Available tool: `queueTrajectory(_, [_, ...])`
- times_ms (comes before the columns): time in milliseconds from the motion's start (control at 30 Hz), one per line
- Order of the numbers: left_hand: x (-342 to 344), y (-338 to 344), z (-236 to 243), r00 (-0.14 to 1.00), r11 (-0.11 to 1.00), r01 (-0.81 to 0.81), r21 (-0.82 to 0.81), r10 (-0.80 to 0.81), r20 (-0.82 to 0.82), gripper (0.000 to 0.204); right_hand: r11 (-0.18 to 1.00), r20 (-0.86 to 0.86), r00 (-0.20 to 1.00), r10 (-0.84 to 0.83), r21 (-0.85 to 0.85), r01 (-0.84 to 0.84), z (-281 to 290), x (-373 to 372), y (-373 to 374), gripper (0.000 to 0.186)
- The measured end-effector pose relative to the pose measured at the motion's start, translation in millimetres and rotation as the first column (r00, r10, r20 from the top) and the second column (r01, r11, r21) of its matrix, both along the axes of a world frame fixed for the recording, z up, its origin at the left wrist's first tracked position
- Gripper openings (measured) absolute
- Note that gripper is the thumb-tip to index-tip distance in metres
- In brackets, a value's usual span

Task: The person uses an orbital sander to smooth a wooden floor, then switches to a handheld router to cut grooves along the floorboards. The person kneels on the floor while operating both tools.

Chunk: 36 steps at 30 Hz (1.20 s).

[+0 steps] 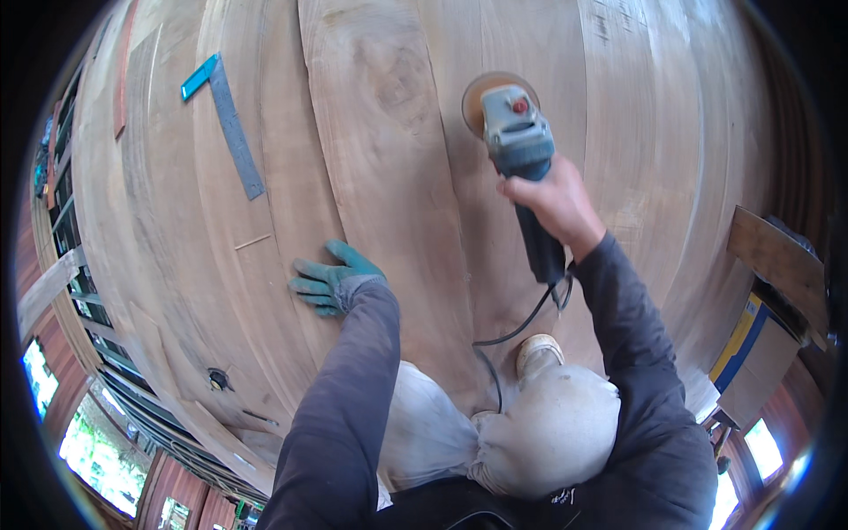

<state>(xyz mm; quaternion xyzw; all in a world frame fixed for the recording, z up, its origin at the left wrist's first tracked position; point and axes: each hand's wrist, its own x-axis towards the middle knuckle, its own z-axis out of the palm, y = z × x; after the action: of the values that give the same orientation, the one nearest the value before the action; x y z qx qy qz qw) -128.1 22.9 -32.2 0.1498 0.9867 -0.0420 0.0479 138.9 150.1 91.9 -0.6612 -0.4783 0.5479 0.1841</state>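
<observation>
**A:** What's the right hand up to over there?

**B:** It's bare, and its fingers are wrapping around the dark body of an angle grinder, so that one's definitely grasping. Thumb's lying across the near side of the tool.

**A:** Cool, and where's the grinder sitting exactly?

**B:** It's pointing away from the person, out over the wooden planks, a bit right of centre. The round tan disc is peeking out past the grey head. Honestly can't tell from this angle if it's touching the wood. A black cord is trailing off the back end, dropping to the planks and running down between the knees.

**A:** Left hand?

**B:** That one's wearing a teal and grey glove. It's resting palm down on the planks, fingers released and spreading out.

**A:** Anything else lying about?

**B:** Yep, a try square with a blue handle is lying further up and left of the glove, well apart from the grinder. A thin sliver of wood is sitting between the two. One pale shoe is poking out near the cord, and a cardboard box is standing off to the right.
</observation>
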Motion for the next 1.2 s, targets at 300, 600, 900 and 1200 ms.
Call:
queueTrajectory(300, [-4.9,5.2,-12.4,0.999,0.999,-0.036,0.004,0.036,0.029,0.088,0.99,0.052,0.997,0.064,-0.126,-0.057,-13.2,-2.0,-53.6,0.051])
queueTrajectory(600, [-3.7,8.2,-6.7,0.997,0.999,-0.043,-0.018,0.044,0.065,0.088,0.987,0.041,0.995,0.091,-0.137,-0.085,-15.3,-3.6,-53.2,0.055])
queueTrajectory(900, [-3.5,8.8,-9.2,0.997,0.999,-0.042,-0.034,0.044,0.057,0.088,0.985,0.073,0.99,0.121,-0.132,-0.11,-21.0,-3.7,-51.8,0.057])
queueTrajectory(1200, [-4.6,7.3,-10.8,0.997,0.999,-0.041,-0.029,0.043,0.058,0.088,0.983,0.055,0.99,0.127,-0.14,-0.118,-23.6,-2.9,-47.3,0.055])
